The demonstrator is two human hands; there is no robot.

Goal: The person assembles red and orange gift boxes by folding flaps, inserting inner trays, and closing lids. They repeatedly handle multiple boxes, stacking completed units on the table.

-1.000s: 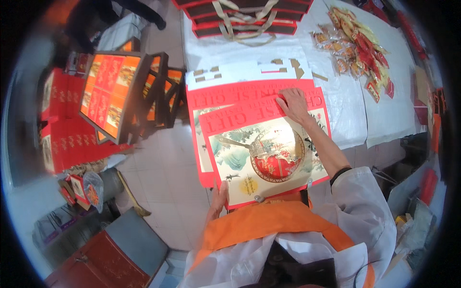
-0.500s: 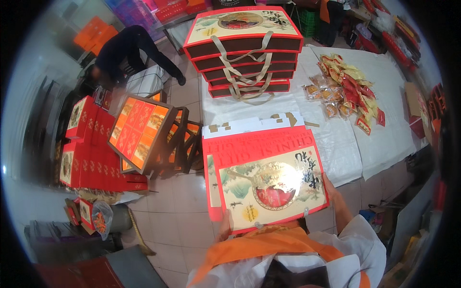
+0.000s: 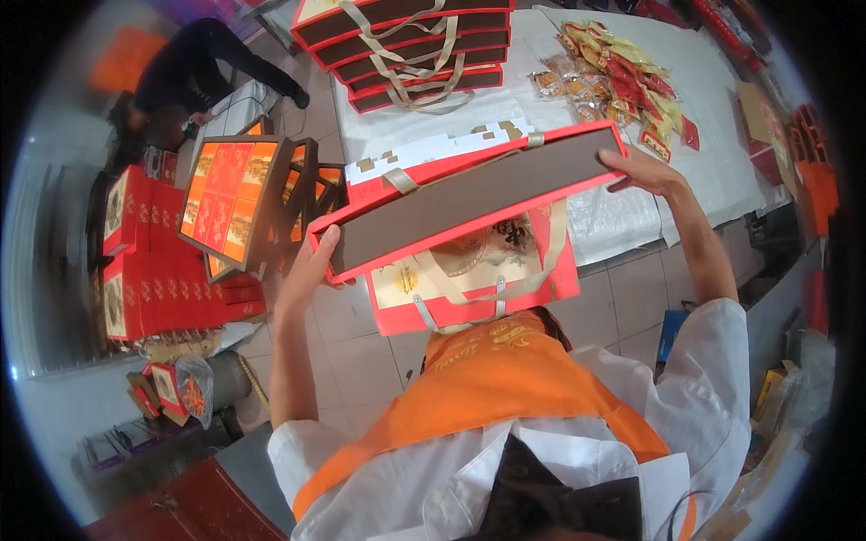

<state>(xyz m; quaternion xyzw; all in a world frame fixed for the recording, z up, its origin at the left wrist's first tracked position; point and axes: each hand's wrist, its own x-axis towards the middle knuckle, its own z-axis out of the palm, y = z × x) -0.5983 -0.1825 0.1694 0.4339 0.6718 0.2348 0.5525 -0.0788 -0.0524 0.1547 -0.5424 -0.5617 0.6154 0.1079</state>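
Observation:
Between my two hands is a red-edged gift box (image 3: 474, 200), tilted so its long brown side faces up. My left hand (image 3: 312, 266) is closed on its left end, thumb on the brown side. At the other end, my right hand (image 3: 648, 171) grips the right corner with its thumb on top. Parts of a beige ribbon handle show along the box's far edge. Under and nearer to me is another gift box (image 3: 397, 284) with a cream picture face, red border and beige ribbon handle, partly hidden by the held one. White and red flat pieces (image 3: 424, 151) lie just beyond.
On the white-covered table (image 3: 695, 185) stands a stack of gift boxes (image 3: 415, 50) with ribbon handles. A pile of wrapped snack packets (image 3: 622, 81) lies right of it. Orange-red trays (image 3: 230, 194) and red boxes (image 3: 149, 279) are stacked at left, where a person (image 3: 194, 68) bends over.
Both hands have raised and tipped the box, so its brown side shows instead of the picture face. The second box with its handle has come into sight beneath. My view has shifted.

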